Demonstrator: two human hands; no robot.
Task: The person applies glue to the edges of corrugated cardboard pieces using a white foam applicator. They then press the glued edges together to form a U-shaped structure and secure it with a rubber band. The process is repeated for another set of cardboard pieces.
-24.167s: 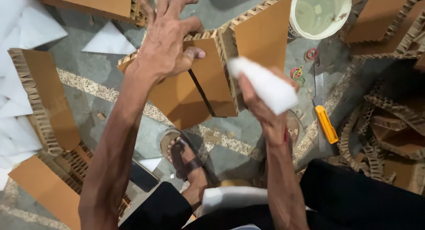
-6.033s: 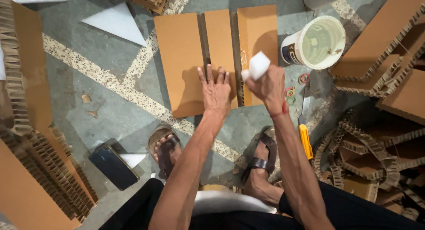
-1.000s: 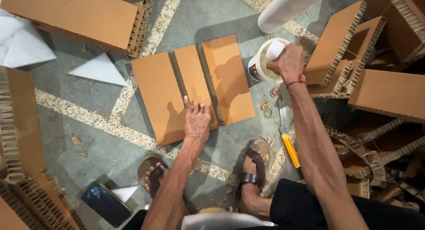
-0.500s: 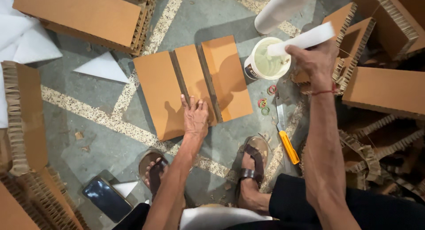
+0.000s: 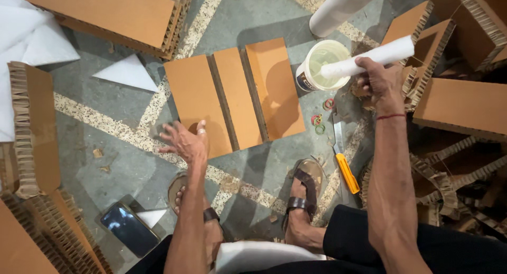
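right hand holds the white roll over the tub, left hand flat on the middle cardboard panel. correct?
Not quite. In the head view the left hand is off the middle cardboard panel, fingers spread at the near-left corner of the left panel. The right hand does hold the white roll over the tub.

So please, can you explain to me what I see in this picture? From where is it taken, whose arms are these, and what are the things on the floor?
The camera sits on a person's head and looks down, so the two bare arms and the sandalled feet are that person's own. There is no machine.

The right hand grips a white roll whose end reaches over a white tub. The left hand is open, at the near edge of a brown board made of three panels, flat on the grey floor.

Beside the tub lie small coloured rings and a yellow-handled knife. A phone lies near the left foot. Cardboard pieces and white sheets lie around.
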